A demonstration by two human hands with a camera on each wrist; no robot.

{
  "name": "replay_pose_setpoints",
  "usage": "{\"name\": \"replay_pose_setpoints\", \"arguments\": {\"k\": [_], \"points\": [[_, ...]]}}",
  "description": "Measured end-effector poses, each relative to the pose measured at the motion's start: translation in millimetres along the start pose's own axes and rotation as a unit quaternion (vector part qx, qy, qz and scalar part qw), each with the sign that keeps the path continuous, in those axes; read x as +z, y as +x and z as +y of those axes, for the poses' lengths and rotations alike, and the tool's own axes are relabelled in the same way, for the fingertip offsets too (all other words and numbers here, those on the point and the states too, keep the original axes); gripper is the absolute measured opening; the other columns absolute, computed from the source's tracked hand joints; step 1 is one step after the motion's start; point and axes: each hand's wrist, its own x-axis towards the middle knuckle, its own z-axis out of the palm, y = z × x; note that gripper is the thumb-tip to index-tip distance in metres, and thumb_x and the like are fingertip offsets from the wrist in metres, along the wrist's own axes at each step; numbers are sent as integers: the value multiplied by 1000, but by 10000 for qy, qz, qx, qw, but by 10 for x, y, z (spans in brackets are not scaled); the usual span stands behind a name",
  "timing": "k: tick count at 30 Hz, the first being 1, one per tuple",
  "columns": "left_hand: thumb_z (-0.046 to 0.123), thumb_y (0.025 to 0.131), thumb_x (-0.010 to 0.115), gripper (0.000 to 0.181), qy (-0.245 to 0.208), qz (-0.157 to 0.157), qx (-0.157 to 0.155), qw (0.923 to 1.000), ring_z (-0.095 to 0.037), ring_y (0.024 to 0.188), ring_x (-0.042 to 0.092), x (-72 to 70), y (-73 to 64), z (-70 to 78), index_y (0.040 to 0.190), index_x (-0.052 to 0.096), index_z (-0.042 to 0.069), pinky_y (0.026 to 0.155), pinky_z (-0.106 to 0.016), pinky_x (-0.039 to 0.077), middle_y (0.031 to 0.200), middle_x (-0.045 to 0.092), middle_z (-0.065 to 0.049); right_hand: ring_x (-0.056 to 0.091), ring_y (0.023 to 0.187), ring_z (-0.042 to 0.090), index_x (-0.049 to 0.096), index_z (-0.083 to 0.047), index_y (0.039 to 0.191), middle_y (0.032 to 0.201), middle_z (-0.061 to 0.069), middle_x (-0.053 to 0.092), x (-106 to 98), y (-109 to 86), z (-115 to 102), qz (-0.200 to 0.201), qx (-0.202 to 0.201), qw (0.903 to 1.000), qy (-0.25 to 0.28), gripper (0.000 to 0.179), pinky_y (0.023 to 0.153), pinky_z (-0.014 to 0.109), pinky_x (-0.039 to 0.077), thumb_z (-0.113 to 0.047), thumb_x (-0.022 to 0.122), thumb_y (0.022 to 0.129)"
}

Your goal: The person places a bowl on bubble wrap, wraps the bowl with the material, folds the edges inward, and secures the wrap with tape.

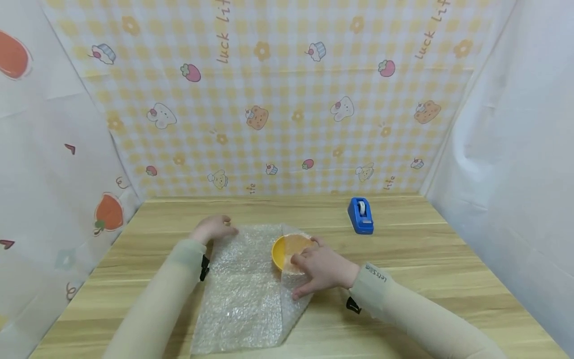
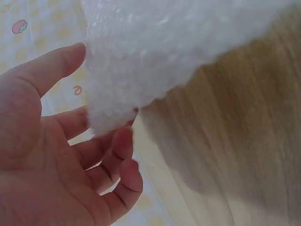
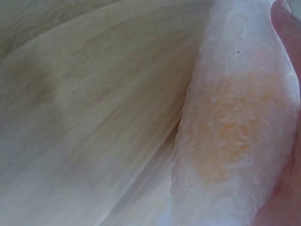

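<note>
A sheet of clear bubble wrap (image 1: 244,294) lies on the table, its right side folded over a yellow bowl (image 1: 278,253). The bowl's left part shows bare, while the rest is seen through the wrap. My right hand (image 1: 327,267) rests on the folded flap over the bowl, fingers spread. In the right wrist view, the bowl's yellow shows blurred through the wrap (image 3: 235,127). At the sheet's far left corner is my left hand (image 1: 214,229). The left wrist view has its thumb at the wrap's edge and loosely bent fingers (image 2: 124,141) partly behind the corner.
A blue tape dispenser (image 1: 360,217) with a roll of tape stands at the back right of the wooden table (image 1: 426,259). Behind the table hangs a yellow checked cloth (image 1: 287,99). White printed sheets (image 1: 506,164) close off both sides.
</note>
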Motion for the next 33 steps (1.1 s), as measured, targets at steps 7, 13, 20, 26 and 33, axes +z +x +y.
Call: {"name": "replay_pose_setpoints", "arguments": {"k": [7,13,20,26,33], "points": [[36,90,65,47,-382,-75,-52,9992,-37,107,55,-101,-47,-21,116,58,-2,90,-57,43,116,60,-19,60,103,13,66,-19,114,109,-6,68,-42,4,-8,9,-141,9999,-53,76,107,61,25,-83,46,76],[28,92,60,29,-1055,-163,492,9931,-31,98,57,-239,-34,45,98,59,0,89,-52,45,103,61,-15,60,103,13,66,-20,114,109,-6,68,-48,1,-11,-37,-119,9999,-29,74,107,61,24,-81,48,77],[29,94,59,35,-1640,-169,924,9820,-23,91,62,-289,-75,314,114,64,1,77,-37,50,105,66,-10,59,104,13,66,-20,114,110,-6,67,-37,5,-3,-50,-119,9999,-39,74,108,61,23,-81,48,77],[26,94,60,31,-1807,-207,1390,9734,-22,86,66,-198,-202,692,111,65,0,71,-33,52,100,69,-11,59,105,13,66,-20,115,110,-6,67,-45,3,-4,-64,-110,9999,-35,74,108,62,23,-81,47,77],[21,94,62,20,-1709,-207,2104,9623,-19,79,65,36,-316,1055,100,65,3,68,-33,53,93,70,-9,59,107,13,65,-20,116,113,-7,67,-42,8,13,-114,-96,9999,15,76,108,62,22,-82,46,76]]}}
